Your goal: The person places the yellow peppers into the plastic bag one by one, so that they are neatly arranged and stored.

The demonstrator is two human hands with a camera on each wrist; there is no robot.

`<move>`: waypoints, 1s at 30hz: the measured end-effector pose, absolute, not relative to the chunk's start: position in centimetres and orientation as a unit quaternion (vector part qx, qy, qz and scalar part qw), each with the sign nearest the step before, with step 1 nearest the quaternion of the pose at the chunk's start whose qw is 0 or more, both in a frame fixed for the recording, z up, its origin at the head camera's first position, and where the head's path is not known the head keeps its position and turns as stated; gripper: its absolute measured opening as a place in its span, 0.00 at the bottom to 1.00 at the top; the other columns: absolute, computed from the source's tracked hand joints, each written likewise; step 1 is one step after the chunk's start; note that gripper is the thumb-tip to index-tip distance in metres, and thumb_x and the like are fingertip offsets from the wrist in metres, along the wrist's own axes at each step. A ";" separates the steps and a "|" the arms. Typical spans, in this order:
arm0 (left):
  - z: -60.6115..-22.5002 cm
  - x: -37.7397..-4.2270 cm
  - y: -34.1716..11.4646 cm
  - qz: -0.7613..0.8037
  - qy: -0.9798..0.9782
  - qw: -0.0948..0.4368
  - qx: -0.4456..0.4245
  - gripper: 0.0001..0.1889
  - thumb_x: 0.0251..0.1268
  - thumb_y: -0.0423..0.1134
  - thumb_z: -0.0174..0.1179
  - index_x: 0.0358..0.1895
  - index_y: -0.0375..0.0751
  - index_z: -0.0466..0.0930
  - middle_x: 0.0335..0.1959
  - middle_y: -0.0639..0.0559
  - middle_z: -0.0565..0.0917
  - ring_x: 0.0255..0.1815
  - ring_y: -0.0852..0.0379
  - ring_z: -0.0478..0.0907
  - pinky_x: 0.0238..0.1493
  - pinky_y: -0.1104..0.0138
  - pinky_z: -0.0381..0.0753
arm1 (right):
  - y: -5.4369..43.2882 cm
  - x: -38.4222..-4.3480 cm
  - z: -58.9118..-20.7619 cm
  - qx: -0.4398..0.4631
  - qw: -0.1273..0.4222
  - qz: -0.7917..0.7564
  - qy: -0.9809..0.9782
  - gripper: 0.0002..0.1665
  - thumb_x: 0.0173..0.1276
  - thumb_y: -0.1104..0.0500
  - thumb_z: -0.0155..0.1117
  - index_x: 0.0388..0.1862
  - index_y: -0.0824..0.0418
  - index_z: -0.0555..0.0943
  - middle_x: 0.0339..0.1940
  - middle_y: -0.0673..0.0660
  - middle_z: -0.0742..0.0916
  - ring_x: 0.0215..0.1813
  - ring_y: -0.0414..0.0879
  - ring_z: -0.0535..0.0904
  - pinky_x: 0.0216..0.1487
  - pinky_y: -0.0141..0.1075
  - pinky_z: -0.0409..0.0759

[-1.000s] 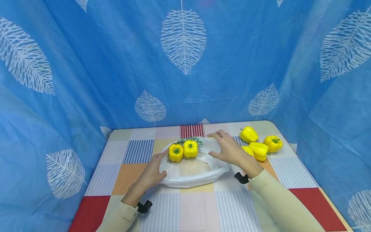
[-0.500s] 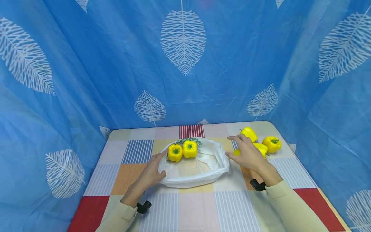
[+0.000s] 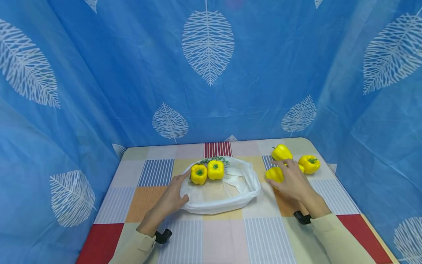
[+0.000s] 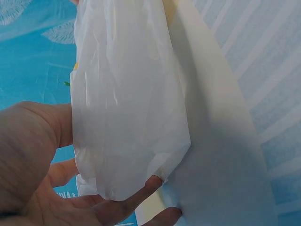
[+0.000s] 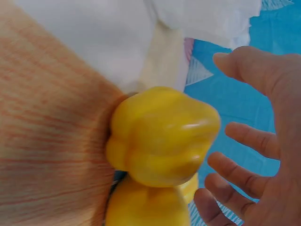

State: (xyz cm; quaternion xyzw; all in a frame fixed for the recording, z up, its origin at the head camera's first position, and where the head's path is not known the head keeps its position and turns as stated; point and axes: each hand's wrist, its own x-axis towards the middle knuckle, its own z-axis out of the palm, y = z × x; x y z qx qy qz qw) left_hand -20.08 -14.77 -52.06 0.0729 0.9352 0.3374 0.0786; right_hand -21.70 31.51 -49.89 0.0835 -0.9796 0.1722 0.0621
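Left hand was spread against the left side of the bag; two peppers sat inside. Right hand was wide too, beside the nearest pepper (slim gap, wrist view), right of the bag; more peppers clustered beyond.

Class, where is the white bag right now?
In the head view, the white bag sits near the middle of the table, between the left hand and the loose yellow peppers on the right.

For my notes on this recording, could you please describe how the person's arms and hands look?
The left hand and right hand wear no gloves. Both sleeves are long, pale beige; a small black device sits at each wrist.
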 end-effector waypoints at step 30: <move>-52.4 -20.1 -15.2 0.345 0.932 0.066 0.086 0.52 0.70 0.25 0.72 0.95 0.48 0.62 0.88 0.29 0.71 0.84 0.28 0.78 0.83 0.30 0.81 | 31.8 -21.2 -52.9 0.091 0.087 0.158 -0.979 0.38 0.76 0.51 0.83 0.79 0.60 0.82 0.71 0.76 0.82 0.67 0.76 0.81 0.62 0.76 0.90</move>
